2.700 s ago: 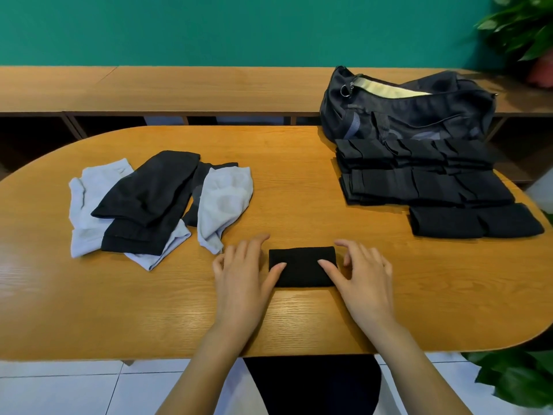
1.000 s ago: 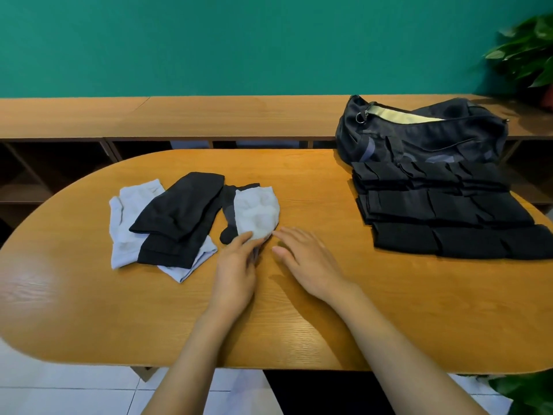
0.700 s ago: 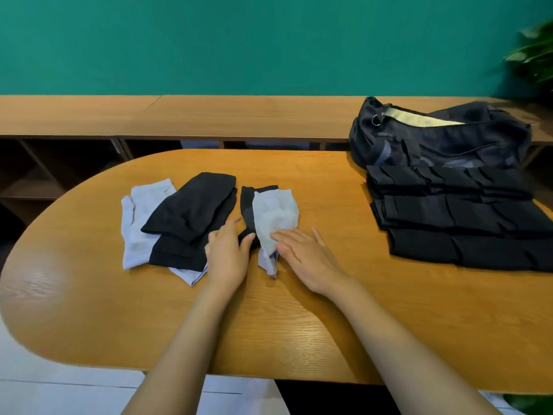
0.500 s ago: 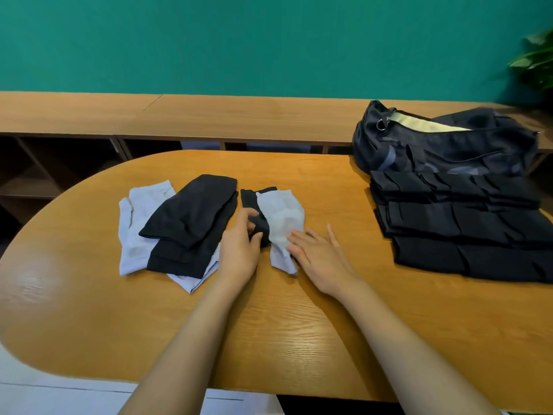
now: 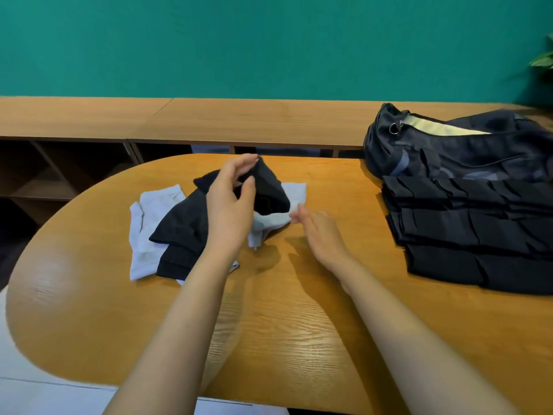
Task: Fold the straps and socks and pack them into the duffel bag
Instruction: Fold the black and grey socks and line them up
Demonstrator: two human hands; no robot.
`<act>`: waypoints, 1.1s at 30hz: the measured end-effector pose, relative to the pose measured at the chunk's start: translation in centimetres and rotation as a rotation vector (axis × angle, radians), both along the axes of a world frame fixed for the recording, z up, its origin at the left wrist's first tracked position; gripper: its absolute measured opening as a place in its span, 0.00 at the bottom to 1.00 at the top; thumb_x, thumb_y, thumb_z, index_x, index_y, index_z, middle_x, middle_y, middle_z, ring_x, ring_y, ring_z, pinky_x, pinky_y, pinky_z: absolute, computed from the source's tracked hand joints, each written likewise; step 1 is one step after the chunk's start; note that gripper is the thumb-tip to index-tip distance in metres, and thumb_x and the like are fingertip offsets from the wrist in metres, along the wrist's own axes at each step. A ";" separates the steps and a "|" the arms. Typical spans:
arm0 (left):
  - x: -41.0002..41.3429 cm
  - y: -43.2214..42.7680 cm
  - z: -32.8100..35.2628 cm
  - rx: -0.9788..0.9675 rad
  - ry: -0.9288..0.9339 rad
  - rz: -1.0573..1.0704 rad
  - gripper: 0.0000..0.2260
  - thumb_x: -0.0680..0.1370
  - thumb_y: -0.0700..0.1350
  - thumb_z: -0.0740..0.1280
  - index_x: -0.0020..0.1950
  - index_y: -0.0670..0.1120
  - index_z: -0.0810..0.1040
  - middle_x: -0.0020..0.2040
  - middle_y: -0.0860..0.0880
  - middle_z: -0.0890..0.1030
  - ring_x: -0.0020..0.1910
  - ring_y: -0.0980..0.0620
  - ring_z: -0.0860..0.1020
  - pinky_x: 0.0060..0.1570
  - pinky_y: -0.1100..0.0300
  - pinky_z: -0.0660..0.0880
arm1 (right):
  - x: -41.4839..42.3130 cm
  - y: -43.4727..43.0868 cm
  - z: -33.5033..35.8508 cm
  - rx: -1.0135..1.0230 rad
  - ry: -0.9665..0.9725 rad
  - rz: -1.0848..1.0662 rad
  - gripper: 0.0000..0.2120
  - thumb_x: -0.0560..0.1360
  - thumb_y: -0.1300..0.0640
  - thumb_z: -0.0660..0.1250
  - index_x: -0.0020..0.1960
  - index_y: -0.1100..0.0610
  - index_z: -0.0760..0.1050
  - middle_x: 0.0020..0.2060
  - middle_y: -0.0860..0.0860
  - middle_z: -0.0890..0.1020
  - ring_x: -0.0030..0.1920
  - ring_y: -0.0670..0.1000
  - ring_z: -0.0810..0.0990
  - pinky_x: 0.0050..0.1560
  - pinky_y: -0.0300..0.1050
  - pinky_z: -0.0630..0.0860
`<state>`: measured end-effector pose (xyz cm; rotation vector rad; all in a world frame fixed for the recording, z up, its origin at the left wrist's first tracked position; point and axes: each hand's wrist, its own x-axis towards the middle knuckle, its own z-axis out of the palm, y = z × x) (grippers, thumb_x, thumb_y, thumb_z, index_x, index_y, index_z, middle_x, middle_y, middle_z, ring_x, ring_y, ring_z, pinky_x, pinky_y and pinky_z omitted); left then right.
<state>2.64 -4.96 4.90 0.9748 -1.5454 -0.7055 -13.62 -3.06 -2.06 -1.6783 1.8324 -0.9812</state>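
Well left of the duffel bag (image 5: 449, 148), unfolded socks (image 5: 179, 229) lie heaped on the counter (image 5: 299, 324). There my left hand (image 5: 230, 205) pinches a black sock (image 5: 269, 193) in a narrow grip, lifted clear. It looks soft, light and limp; I judge the cuff edge the best hold. Nearer the bag, my right hand (image 5: 320, 232) hovers with a loose, empty grip by a pale sock (image 5: 294, 193). Just before the bag lie folded straps (image 5: 466, 232).
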 end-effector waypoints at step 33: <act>-5.3 7.1 -10.5 0.045 -1.070 -0.509 0.25 0.81 0.61 0.53 0.78 0.58 0.56 0.79 0.57 0.54 0.77 0.59 0.47 0.75 0.46 0.35 | -7.8 9.3 -5.0 0.282 0.606 0.052 0.26 0.83 0.41 0.42 0.79 0.43 0.46 0.78 0.42 0.44 0.78 0.52 0.37 0.75 0.57 0.34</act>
